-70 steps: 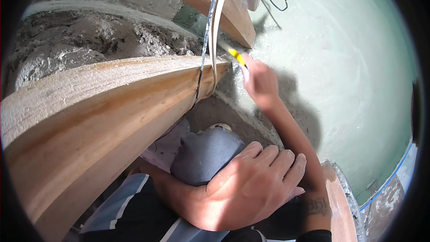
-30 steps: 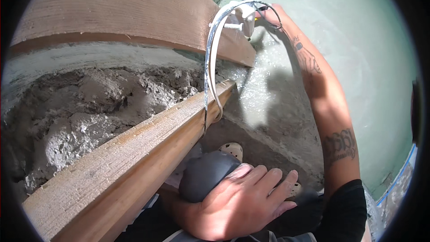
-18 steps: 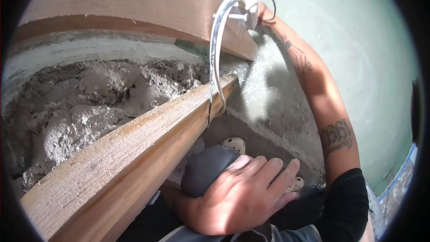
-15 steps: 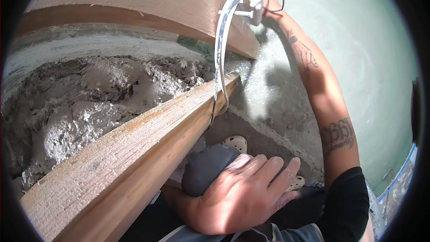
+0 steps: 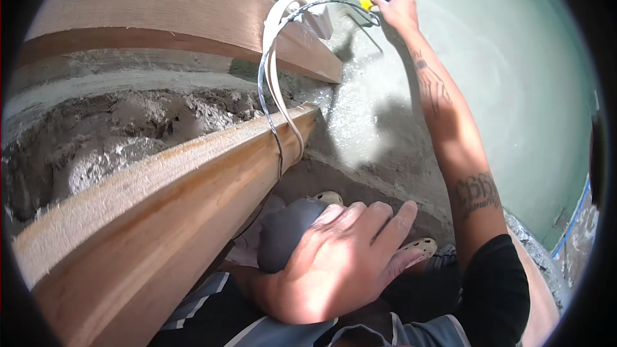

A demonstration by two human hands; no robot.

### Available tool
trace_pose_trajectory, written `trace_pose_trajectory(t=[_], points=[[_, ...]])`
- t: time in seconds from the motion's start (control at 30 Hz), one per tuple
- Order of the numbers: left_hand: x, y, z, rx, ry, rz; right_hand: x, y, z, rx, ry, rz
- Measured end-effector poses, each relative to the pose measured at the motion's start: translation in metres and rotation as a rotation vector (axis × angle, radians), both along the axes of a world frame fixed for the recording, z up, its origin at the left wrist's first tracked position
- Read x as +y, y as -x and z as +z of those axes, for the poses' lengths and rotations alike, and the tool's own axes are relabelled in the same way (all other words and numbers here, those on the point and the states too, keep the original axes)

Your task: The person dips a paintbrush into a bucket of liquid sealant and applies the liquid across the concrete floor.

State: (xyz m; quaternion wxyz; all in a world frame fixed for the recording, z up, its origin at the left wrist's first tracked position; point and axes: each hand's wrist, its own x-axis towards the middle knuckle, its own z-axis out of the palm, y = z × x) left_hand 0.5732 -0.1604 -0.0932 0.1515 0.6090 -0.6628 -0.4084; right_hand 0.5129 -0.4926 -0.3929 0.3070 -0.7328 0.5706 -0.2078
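My right hand [image 5: 400, 11] reaches far up against the pale green wall, closed on a tool with a black and yellow handle [image 5: 367, 4]. Its working end is hard to make out. Close to its left hangs a white power socket block [image 5: 316, 20] with a dark plug in it; white and black cables [image 5: 272, 80] loop down from there. Low in the middle, my left hand [image 5: 344, 254] shows its back, fingers stretched and a little apart. A smooth rounded grey thing [image 5: 286, 231] sits against it; I cannot tell its kind. The palm is hidden.
A rough wooden beam [image 5: 180, 173] slants across from the lower left. Another board [image 5: 148, 6] crosses at the upper left. Between them lies lumpy grey mortar [image 5: 128, 128]. Beige perforated clogs [image 5: 421, 249] show below my left hand. Wet, shiny plaster covers the wall [image 5: 514, 90].
The socket block and cables now appear further left, along with the beams. My right hand has come out from behind the block, and the tool in it shows. My left hand stays similarly posed.
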Motion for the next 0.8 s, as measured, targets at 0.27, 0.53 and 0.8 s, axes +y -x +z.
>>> trace_pose_trajectory(t=[0.27, 0.53, 0.8], points=[[0.002, 0.019, 0.006, -0.024, 0.043, 0.000, 0.188, 0.051, 0.033, 0.275, -0.045, 0.462], [0.010, 0.044, 0.010, -0.123, 0.160, -0.033, 0.199, 0.055, 0.065, 0.150, -0.484, 0.261], [0.021, 0.058, 0.014, -0.203, 0.163, 0.034, 0.147, 0.154, 0.027, 0.416, -0.300, 0.250]])
